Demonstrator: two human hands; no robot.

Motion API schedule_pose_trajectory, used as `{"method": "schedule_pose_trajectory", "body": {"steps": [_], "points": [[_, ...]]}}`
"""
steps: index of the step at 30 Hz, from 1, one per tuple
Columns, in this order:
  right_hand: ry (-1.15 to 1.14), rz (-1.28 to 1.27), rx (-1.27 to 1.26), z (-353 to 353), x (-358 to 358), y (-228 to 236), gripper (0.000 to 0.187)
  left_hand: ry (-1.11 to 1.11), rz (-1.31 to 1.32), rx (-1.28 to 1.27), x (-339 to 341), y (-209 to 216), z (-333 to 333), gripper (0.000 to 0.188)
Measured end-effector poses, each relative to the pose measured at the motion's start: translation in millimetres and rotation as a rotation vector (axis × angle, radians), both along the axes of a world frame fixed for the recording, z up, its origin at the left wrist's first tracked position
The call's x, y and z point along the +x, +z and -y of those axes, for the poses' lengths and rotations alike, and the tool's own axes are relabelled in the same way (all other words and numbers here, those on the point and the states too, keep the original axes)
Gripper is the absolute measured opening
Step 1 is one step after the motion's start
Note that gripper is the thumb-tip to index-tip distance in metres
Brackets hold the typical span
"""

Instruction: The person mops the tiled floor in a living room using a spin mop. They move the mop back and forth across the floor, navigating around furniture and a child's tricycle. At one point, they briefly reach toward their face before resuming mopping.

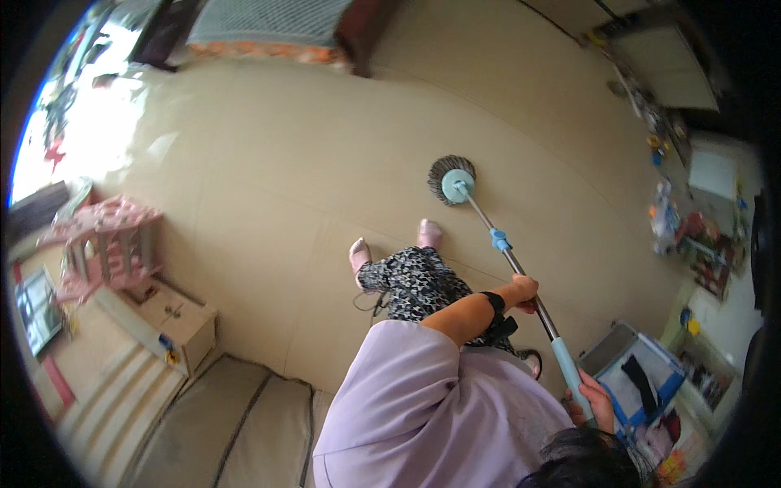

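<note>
A spin mop slants across the right half of the head view. Its round head (453, 179) has dark grey-and-white strands and a light-blue disc, and rests on the beige tiled floor. My left hand (525, 293), below a black wristband, is closed round the metal pole (529, 285), under a blue collar (499, 240). Lower down, my right hand (596, 398) is wrapped round the light-blue grip (569, 370); the pole's end is partly hidden near dark hair at the bottom edge. Legs in black-and-white patterned trousers (415, 281) stand left of the pole.
A bed (268, 31) with a dark wooden frame stands at the far left. On the left are a pink plastic toy house (110, 248) and a wooden cabinet (175, 317). A grey mat (244, 431) lies lower left. A blue-edged box (651, 378) and household clutter line the right.
</note>
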State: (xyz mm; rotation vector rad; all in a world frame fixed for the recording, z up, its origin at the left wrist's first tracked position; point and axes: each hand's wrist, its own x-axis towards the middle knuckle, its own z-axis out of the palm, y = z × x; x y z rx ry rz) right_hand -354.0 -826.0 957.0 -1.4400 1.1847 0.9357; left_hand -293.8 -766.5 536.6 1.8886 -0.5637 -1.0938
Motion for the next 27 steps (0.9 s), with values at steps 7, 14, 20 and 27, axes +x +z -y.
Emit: {"method": "schedule_pose_trajectory", "body": {"steps": [7,14,20,27], "points": [[-0.111,0.201,-0.144,-24,-58,22,0.063,0.273,-0.807,-0.337,-19,29,83,0.025],[-0.030,0.130,-0.089,0,-57,99,0.072,0.547,-1.055,-0.501,-9,121,42,0.030],[0.535,0.132,0.080,1,-34,91,0.073,0.878,-1.311,-0.393,-1,158,-70,0.028],[0.483,0.100,0.480,-68,57,29,0.070,1.336,-1.139,-0.272,9,129,-228,0.034]]}}
